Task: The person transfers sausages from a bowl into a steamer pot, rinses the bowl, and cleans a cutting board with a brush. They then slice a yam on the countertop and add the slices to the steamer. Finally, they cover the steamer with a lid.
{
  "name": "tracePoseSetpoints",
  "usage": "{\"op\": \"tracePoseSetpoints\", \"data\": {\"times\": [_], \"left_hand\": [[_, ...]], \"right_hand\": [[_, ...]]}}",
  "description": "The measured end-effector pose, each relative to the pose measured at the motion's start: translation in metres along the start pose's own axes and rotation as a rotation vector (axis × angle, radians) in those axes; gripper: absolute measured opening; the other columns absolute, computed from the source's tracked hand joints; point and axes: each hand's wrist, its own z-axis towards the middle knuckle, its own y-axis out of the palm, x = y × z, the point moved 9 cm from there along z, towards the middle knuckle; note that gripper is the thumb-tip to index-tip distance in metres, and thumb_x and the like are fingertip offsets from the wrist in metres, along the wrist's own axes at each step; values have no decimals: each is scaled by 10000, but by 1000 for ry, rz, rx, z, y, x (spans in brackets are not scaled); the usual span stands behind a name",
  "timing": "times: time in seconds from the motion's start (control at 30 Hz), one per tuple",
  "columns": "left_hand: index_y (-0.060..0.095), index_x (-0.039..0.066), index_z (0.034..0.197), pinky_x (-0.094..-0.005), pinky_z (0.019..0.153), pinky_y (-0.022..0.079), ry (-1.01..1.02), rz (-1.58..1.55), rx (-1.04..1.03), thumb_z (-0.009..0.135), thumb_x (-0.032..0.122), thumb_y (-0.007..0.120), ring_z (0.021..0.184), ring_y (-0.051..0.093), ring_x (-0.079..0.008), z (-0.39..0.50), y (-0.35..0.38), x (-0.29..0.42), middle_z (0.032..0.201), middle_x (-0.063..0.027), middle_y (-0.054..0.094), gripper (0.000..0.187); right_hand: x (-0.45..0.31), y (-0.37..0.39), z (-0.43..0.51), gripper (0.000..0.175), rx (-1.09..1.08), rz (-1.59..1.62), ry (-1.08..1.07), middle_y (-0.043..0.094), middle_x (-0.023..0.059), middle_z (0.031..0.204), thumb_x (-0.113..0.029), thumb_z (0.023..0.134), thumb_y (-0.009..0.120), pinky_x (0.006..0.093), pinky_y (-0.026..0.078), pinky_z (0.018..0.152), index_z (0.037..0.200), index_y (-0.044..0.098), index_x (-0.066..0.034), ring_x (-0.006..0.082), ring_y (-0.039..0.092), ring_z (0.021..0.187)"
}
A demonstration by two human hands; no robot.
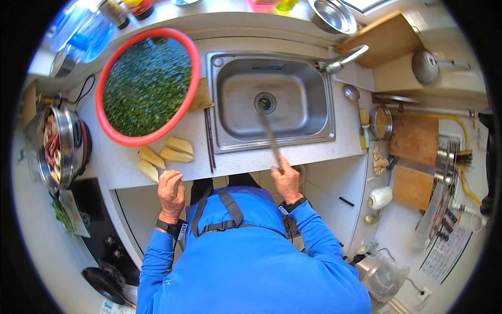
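My right hand grips the handle of a knife, seen nearly edge-on and slightly blurred, its blade reaching over the front rim of the stainless steel sink. Its far end appears in line with the drain. At the counter's front edge is my left hand, fingers bent towards the thumb; whether something small is between them is unclear. Just beyond it lie several peeled, pale yellow vegetable pieces. Behind these stands a red plastic basin of chopped greens.
A pair of dark chopsticks lies left of the sink, near a wooden piece. The faucet stands at the sink's back right corner. On the left is a metal pot of food; a ladle and a brush lie rightward.
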Motion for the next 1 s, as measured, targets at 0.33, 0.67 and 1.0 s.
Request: {"op": "tracePoseSetpoints", "data": {"times": [0.33, 0.67, 1.0], "left_hand": [[684, 15, 1019, -400, 891, 534, -42, -74, -103, 829, -83, 663, 984, 663, -334, 26, 51, 40, 1033, -159, 689, 214], [707, 2, 1075, -391, 903, 544, -410, -41, -20, 853, 58, 661, 1005, 684, -332, -18, 43, -8, 1076, -172, 703, 233], [672, -24, 1177, -317, 846, 560, -952, -198, 400, 895, 103, 686, 902, 687, -158, -106, -8, -112, 1040, -106, 735, 310]], "right_hand": [[182, -151, 25, 591, 437, -259, 381, 683, 329, 1089, -279, 933, 677, 483, 520, 872, 1378, 538, 83, 470, 668, 1019], [258, -163, 91, 513, 283, -394, 114, 687, 288, 1158, -14, 844, 659, 503, 495, 945, 1338, 538, 53, 460, 649, 1079], [225, -161, 110, 434, 44, -617, 396, 690, 278, 1160, -145, 860, 635, 508, 479, 970, 1252, 643, 40, 451, 648, 1091]]}}
